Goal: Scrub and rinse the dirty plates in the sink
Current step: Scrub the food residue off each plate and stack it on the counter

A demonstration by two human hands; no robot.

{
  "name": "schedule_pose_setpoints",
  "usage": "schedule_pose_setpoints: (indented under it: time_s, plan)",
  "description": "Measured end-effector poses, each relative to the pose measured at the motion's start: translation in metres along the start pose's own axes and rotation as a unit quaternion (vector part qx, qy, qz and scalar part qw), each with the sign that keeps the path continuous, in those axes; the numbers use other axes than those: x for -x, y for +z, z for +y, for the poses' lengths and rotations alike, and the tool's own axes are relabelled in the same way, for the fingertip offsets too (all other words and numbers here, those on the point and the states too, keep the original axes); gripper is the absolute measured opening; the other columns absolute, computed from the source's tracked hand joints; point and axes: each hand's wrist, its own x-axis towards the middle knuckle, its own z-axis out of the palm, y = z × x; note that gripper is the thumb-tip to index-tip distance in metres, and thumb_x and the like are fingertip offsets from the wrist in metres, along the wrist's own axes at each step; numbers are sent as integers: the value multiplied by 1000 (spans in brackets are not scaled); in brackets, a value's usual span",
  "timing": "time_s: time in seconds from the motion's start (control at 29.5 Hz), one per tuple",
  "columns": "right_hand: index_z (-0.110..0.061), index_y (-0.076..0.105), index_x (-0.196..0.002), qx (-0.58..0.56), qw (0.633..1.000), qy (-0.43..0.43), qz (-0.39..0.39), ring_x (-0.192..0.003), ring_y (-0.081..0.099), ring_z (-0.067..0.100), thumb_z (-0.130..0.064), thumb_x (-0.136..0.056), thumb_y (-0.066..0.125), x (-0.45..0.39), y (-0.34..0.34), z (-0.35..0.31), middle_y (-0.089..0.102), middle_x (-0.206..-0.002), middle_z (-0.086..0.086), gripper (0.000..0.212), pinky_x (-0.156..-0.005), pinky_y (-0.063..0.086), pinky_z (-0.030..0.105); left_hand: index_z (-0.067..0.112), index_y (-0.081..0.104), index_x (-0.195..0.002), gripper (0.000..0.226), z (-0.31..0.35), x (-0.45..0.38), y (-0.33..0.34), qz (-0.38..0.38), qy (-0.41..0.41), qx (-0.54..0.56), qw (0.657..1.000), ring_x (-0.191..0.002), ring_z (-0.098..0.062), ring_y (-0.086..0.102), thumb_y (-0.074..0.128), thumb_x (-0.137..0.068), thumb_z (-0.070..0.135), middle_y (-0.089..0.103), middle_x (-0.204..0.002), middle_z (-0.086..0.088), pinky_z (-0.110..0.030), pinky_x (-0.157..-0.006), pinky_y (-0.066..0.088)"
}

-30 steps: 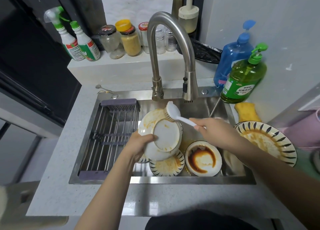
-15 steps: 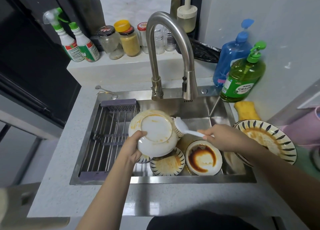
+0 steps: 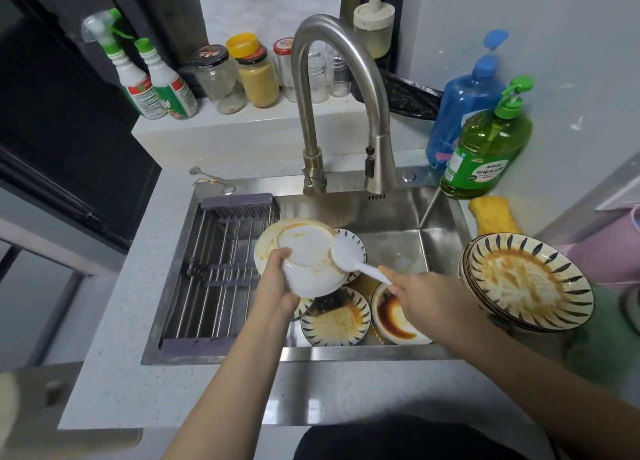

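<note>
Since half a second ago the white brush [image 3: 348, 254] has been shifting from the right edge of the held plate onto its underside, and the right hand [image 3: 424, 300] has been sliding leftward with it.

At the far left two spray bottles [image 3: 152, 79] are standing on the ledge, with a row of jars [image 3: 242, 75] beside them. Below, a metal drying rack [image 3: 214, 272] is sitting across the left part of the sink [image 3: 391, 217].

The left hand [image 3: 277, 283] is gripping a white plate [image 3: 304, 255] by its lower left rim, fingers curled over the edge, and is holding it tilted over the sink with its underside facing the camera; orange smears are showing around that rim. The brush head is pressing against the right side of the plate's underside. Behind it the edge of a striped plate is peeking out.

Lower in the basin, a striped plate with orange residue [image 3: 335, 319] is lying next to a plate with dark brown sauce [image 3: 394, 317], partly hidden by the right hand. That hand is clenching round the brush handle, fingers wrapped about it.

The curved faucet [image 3: 343, 89] is arching over the middle of the sink. To the right, a stack of striped dirty plates [image 3: 528, 281] is resting on the counter, beside a yellow sponge [image 3: 493, 215], a green soap bottle [image 3: 485, 148] and a blue bottle [image 3: 464, 103] behind it.
</note>
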Motion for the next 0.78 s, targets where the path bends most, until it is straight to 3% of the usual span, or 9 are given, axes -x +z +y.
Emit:
schedule_pose_setpoints:
  time_s: [0.1,0.2,0.34,0.41,0.51,0.65,0.75,0.78]
  plan:
    - [-37,22,-147,22,998,-54,3,-59,56,11,-30,-103,32,9,2,-10,56,-72,-6,45,-53,48,27,14,61,-104,21,0,-7,0,54,5,-18,998,-88,-31,62,55,-87,25,66,-102,-9,-48,-83,50]
    - [-34,28,-146,37,999,-10,4,-55,48,11,-32,-104,27,1,-2,-2,43,-62,-7,42,-46,35,25,16,61,-97,16,-2,-11,1,78,12,-7,997,-94,-32,63,60,-87,28,66,-108,-10,-49,-82,52]
    - [-38,20,-148,15,998,-51,26,-59,53,10,-35,-103,29,12,-2,-14,54,-72,-6,46,-56,48,26,16,60,-103,18,2,-13,2,64,7,-18,998,-92,-32,61,58,-89,27,65,-103,-9,-56,-93,48]
    - [-38,23,-147,11,999,-30,24,-55,48,9,-35,-103,28,8,-3,-8,49,-67,-8,44,-52,44,26,13,59,-105,19,5,-12,2,47,-2,-23,999,-84,-32,64,52,-89,20,67,-93,-10,-50,-84,53]
    - [-38,27,-146,16,999,23,23,-52,48,9,-33,-103,29,-2,-5,8,51,-66,-8,43,-47,38,24,6,59,-91,13,8,-6,3,37,-19,-6,999,-61,-28,67,46,-88,7,70,-66,-10,-39,-56,58]
    - [-39,21,-147,9,999,-30,20,-60,56,11,-33,-103,33,16,1,-11,49,-69,-8,46,-56,50,27,8,57,-79,12,5,-4,7,44,-54,19,997,-76,-29,61,46,-84,4,68,-77,-11,-43,-74,56]
    - [-40,21,-147,30,999,-6,45,-50,42,9,-32,-103,31,6,2,-8,39,-61,-7,46,-46,38,25,8,57,-78,12,-4,2,20,47,-68,44,996,-72,-28,60,49,-87,5,68,-61,-9,-42,-61,58]
    - [-39,22,-147,28,998,14,46,-47,37,8,-32,-104,29,3,-1,-6,37,-60,-7,44,-43,31,24,7,58,-81,10,-7,3,25,47,-68,62,995,-72,-28,61,50,-87,4,68,-61,-10,-44,-67,57]
